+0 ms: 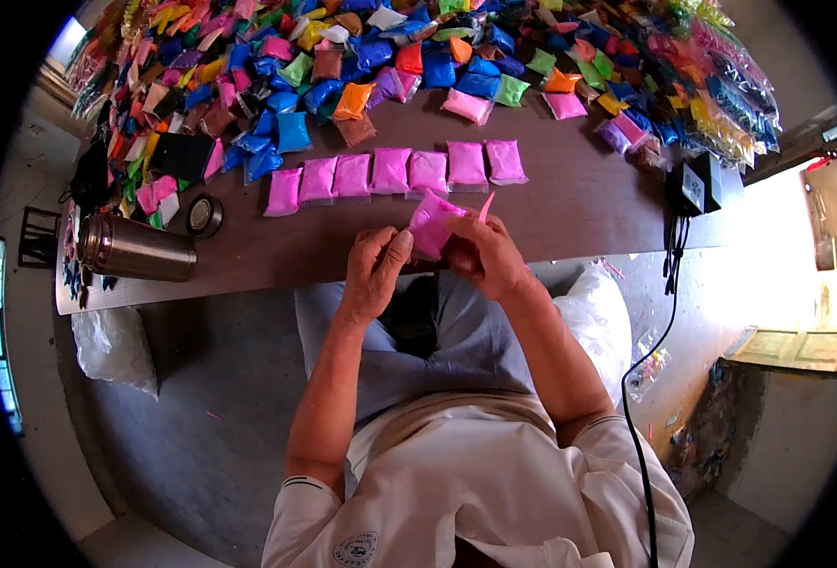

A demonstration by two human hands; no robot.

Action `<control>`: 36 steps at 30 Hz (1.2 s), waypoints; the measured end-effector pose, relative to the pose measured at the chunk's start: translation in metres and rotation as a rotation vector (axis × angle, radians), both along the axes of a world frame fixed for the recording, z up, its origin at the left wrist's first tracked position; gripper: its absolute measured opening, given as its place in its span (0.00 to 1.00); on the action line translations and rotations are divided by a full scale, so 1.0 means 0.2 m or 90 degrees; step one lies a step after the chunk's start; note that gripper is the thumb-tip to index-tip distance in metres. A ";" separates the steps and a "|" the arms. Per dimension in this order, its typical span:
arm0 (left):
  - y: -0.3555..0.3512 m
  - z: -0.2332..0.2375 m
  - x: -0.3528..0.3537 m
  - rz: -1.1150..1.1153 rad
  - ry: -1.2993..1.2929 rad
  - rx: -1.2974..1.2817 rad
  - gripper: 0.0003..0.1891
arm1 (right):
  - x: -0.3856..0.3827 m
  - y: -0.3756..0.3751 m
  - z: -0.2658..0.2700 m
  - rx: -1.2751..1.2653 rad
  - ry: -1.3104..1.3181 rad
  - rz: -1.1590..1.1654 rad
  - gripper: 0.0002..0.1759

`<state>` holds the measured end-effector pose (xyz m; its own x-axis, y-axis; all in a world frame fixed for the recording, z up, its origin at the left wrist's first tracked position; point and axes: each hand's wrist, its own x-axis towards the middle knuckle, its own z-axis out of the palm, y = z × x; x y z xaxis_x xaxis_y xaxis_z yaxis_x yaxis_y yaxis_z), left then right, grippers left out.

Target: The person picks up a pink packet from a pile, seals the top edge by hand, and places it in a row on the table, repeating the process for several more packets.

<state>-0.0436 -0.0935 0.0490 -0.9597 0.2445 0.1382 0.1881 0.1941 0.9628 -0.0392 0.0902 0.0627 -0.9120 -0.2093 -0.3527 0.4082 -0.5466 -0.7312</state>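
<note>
A small clear packet with pink filling (428,227) is held up between my two hands at the table's front edge. My left hand (378,270) is closed, pinching the packet's left side between thumb and fingers. My right hand (487,256) is closed at the packet's right side, its fingertips touching it. From the right hand's fingers a thin, pointed pink stick (486,207) juts upward; its lower part is hidden. Just beyond the hands, several similar pink packets (353,176) lie side by side in a row.
Heaps of multicoloured packets (376,55) cover the back of the brown table (570,213). At left lie a steel flask (139,248) and a round lid (204,216). A black box (693,186) with a hanging cable (660,341) stands at right. White bags (596,327) rest below.
</note>
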 end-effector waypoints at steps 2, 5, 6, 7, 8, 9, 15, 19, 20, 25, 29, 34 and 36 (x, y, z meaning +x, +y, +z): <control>0.00 -0.01 0.00 0.005 -0.003 0.010 0.20 | 0.00 0.01 -0.01 0.038 0.046 0.038 0.12; 0.01 0.01 0.00 0.005 -0.014 0.010 0.20 | -0.01 0.00 -0.05 0.122 0.105 0.049 0.11; 0.01 0.02 0.01 0.002 -0.019 0.001 0.20 | -0.01 -0.01 -0.05 0.121 0.105 0.048 0.11; 0.01 0.02 0.01 0.001 -0.019 0.000 0.20 | -0.01 -0.01 -0.04 0.111 0.109 0.043 0.10; 0.01 0.03 0.01 -0.001 -0.019 -0.003 0.20 | 0.00 -0.01 -0.04 0.100 0.113 0.038 0.10; 0.01 0.03 0.01 -0.004 -0.019 -0.007 0.20 | 0.00 -0.01 -0.03 0.100 0.113 0.037 0.10; 0.04 0.05 0.01 0.011 0.134 -0.079 0.20 | -0.01 0.01 0.01 0.040 0.047 0.040 0.09; 0.02 0.02 0.01 -0.008 0.076 -0.079 0.19 | -0.02 0.00 0.03 0.010 -0.017 0.011 0.09; 0.02 0.01 0.01 -0.004 0.080 -0.098 0.19 | -0.03 0.01 0.03 -0.023 -0.050 -0.004 0.09; 0.02 0.02 0.02 0.009 0.084 -0.102 0.19 | -0.03 0.02 -0.03 0.007 0.030 0.050 0.11; 0.02 0.02 0.01 0.006 0.089 -0.114 0.19 | -0.02 0.00 0.01 0.053 0.052 0.033 0.12; 0.03 -0.02 0.02 0.007 0.107 -0.098 0.18 | -0.02 0.00 0.00 0.086 0.083 0.030 0.11; 0.02 -0.02 0.01 -0.008 0.090 -0.111 0.17 | -0.02 -0.01 0.00 0.089 0.096 0.040 0.11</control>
